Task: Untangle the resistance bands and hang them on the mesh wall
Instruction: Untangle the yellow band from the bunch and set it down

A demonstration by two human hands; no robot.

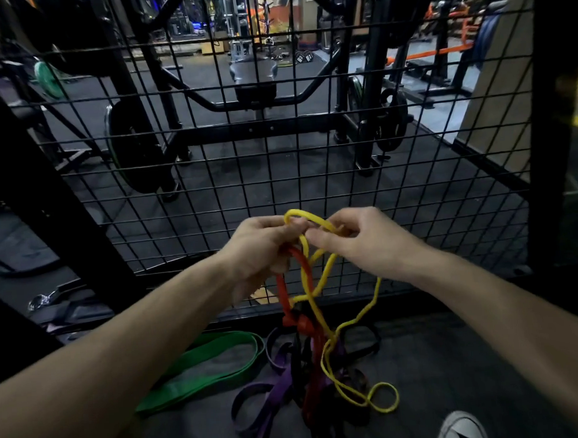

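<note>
- Left hand (265, 246): raised in front of the mesh wall (211, 149), fingers curled round the upper strands of the yellow band (308, 277) and the red band (282, 295); the grip appears to serve as an anchor, keeping the knot at working height.
- Right hand (358, 239): fingers curled, pinching the top loop of the yellow band just beside the left hand; the closeness of the two hands suggests that a single crossing is being picked apart.
- Yellow band: thin, arching over both hands, then falling in several loops to the floor (453, 360), where its lowest loop lies near the right shoe (462, 426).
- Red band: hanging from the left hand, knotted partway down, its lower length buried in the heap on the floor.
- Purple band (255, 399) and black band (362, 334): lying in the heap below the hands, crossed with the red and yellow strands; which passes over which cannot be told.
- Green band (204, 365): flat on the floor to the left, seemingly free of the tangle and ready for hanging.
- Mesh wall: directly ahead, no band on it, so the hanging step is judged not yet begun.
</note>
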